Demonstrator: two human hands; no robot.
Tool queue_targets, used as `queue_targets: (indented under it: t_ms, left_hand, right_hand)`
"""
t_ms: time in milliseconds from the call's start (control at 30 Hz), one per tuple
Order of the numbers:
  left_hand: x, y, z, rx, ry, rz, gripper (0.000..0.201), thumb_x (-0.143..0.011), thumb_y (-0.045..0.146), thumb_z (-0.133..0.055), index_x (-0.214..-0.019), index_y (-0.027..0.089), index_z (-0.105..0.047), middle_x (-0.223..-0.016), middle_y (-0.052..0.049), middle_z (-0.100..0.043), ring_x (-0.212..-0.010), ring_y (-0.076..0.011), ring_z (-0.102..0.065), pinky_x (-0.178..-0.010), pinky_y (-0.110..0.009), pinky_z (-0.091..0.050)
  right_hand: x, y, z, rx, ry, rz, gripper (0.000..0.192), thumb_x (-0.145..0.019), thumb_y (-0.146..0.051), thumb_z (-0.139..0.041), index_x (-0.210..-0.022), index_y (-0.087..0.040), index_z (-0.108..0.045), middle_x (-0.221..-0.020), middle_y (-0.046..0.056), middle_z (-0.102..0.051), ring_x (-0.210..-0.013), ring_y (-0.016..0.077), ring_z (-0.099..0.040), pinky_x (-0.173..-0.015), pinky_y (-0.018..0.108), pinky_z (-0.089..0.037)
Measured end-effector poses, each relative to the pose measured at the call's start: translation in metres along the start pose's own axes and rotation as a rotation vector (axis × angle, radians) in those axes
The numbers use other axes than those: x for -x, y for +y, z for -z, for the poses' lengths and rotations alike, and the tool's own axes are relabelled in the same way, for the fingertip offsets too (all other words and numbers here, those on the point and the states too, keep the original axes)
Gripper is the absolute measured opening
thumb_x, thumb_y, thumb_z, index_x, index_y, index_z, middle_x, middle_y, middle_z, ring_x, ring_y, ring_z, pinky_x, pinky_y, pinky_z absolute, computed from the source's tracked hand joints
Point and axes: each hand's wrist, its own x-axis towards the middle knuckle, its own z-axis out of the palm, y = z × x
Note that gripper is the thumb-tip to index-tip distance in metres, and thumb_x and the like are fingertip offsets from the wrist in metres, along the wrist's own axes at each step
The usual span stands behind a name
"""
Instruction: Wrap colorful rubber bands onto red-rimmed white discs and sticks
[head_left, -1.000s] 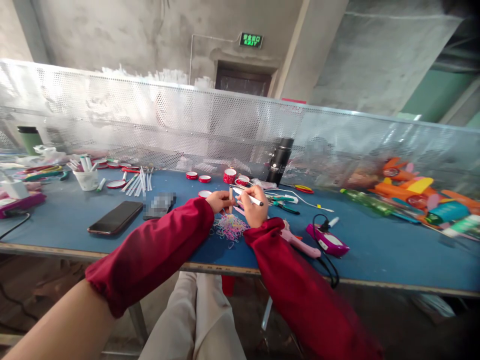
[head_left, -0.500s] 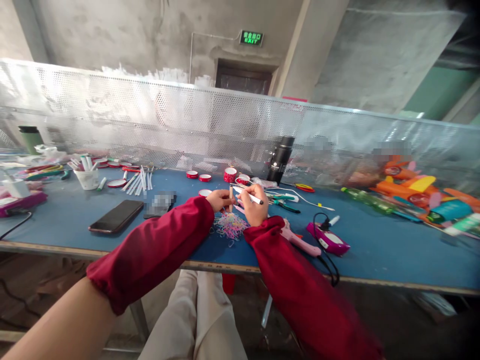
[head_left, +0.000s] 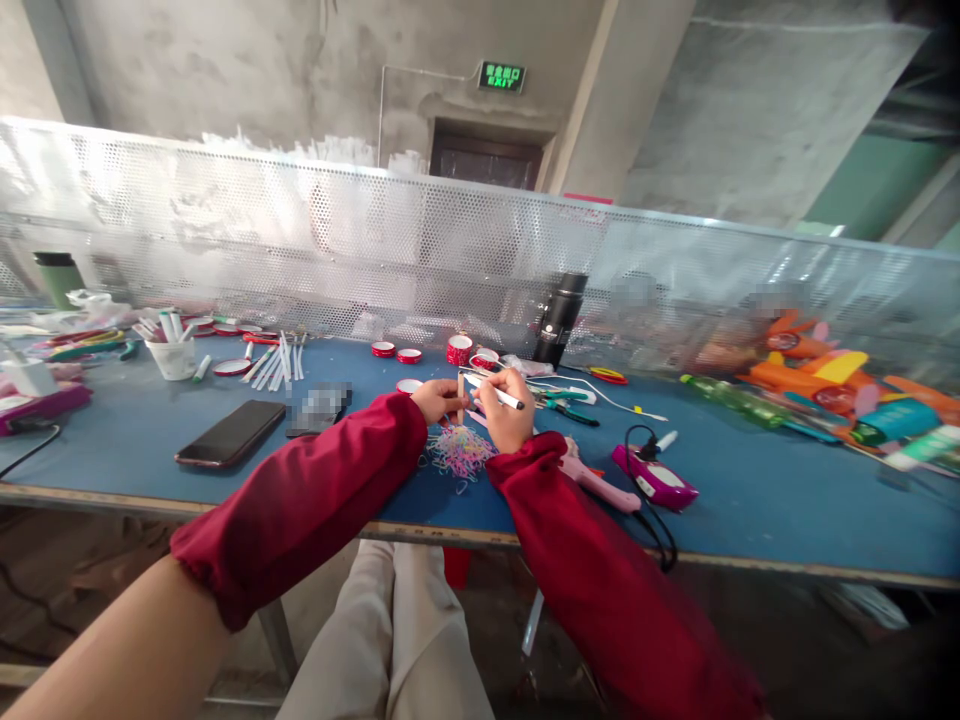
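Near the table's (head_left: 750,500) front edge, the left hand (head_left: 437,400) pinched an upright stick (head_left: 461,392), the right hand (head_left: 507,408) gripped a white pen (head_left: 495,393), and loose bands (head_left: 459,452) remained unused.

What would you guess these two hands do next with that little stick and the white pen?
Probably bring the white pen in the right hand onto the upright stick pinched by the left hand. The two are nearly touching above the pile of coloured rubber bands.
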Motion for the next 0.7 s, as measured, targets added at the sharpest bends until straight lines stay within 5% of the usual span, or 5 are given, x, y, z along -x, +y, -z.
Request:
queue_targets:
  t_ms: [700]
  left_hand:
    - [0.0006, 0.0014, 0.0003, 0.001, -0.001, -0.001, 0.026, -0.078, 0.034, -0.074, -0.08, 0.013, -0.058, -0.059, 0.002, -0.061, -0.05, -0.0098, -0.057, -0.044, -0.018, -0.042]
  right_hand:
    - [-0.0001, 0.003, -0.0002, -0.002, 0.008, 0.008, 0.011, -0.084, -0.031, -0.057, -0.077, -0.023, -0.054, -0.068, -0.001, -0.064, -0.061, 0.0162, -0.059, -0.059, 0.028, -0.047]
